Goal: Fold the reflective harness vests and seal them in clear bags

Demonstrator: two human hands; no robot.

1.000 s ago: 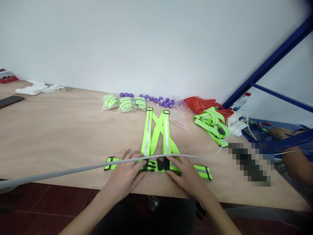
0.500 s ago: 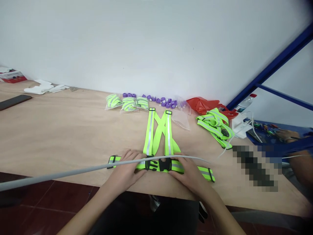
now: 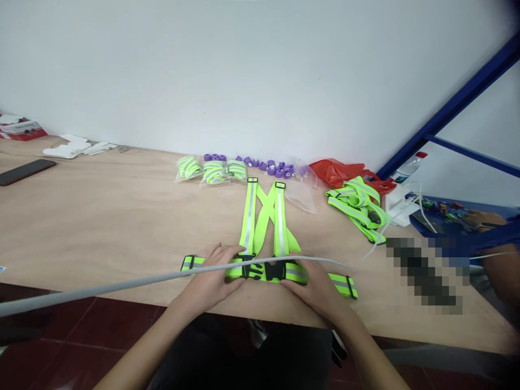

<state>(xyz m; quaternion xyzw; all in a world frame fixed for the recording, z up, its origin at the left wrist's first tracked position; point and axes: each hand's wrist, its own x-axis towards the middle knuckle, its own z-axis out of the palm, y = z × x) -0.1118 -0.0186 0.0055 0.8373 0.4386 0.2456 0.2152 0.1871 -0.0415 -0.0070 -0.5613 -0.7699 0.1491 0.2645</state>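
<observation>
Left hand: thumb and fingers parted, astride the waist strap [image 3: 300, 272] beside the pronged buckle half [image 3: 247, 267]; the left hand [image 3: 208, 283] may or may not pinch, I cannot tell.
Right hand [image 3: 320, 284]: likewise astride, beside the socket half [image 3: 275, 270]; pinch unclear.
Buckle: unjoined, prongs facing socket.
Green harness [image 3: 280, 222]: flat on the desk [image 3: 122, 216], shoulder straps pointing wallward (a grey cable [image 3: 154, 278] crosses the view before it).
Beyond: bagged bundles [image 3: 213, 173], purple pieces [image 3: 278, 173].
Rightward: heaped green straps [image 3: 351, 206].
</observation>
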